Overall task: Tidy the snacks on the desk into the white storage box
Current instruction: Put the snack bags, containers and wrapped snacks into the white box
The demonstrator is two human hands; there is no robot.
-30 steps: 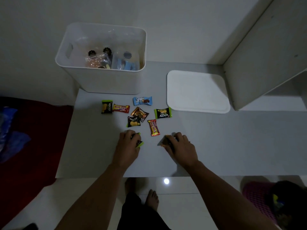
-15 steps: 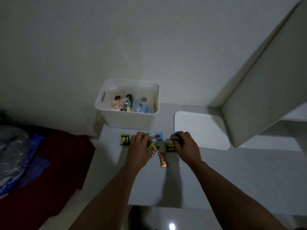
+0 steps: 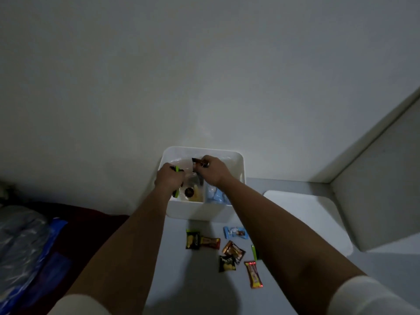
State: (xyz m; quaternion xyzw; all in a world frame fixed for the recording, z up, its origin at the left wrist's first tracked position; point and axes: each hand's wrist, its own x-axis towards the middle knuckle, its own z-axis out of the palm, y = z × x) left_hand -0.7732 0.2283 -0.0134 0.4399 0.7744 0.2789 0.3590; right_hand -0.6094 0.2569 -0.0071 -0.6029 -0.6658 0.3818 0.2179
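STEP: drop-off over box (image 3: 240,164) | left hand (image 3: 170,178) fingers grip green pack (image 3: 177,169), right hand (image 3: 212,171) fingers pinch brown pack (image 3: 197,162) | NEXT: release needed, then desk (image 3: 193,283) snacks (image 3: 231,248) fetched

Storage box (image 3: 195,211) at desk (image 3: 193,292) rear, loose snacks (image 3: 231,251) before it, lid (image 3: 304,214) right, hands (image 3: 170,178) apparently above box.

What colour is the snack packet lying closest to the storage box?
Light blue snack packet, head view.
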